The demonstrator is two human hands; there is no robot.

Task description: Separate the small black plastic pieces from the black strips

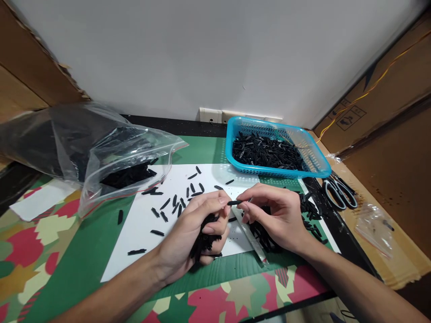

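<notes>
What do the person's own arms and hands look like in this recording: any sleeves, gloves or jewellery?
Both arms are bare as far as the frame's lower edge, with no sleeves in view. The left hand and right hand wear no gloves. No rings, watch, wristband or markings show on either hand or wrist. The fingernails look short and unpainted.

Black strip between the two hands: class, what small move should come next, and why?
Probably the right hand draws the black strip free. Its fingertips pinch the strip's end, the left hand clutches a bundle of strips, and the blue basket alongside already holds many.
</notes>
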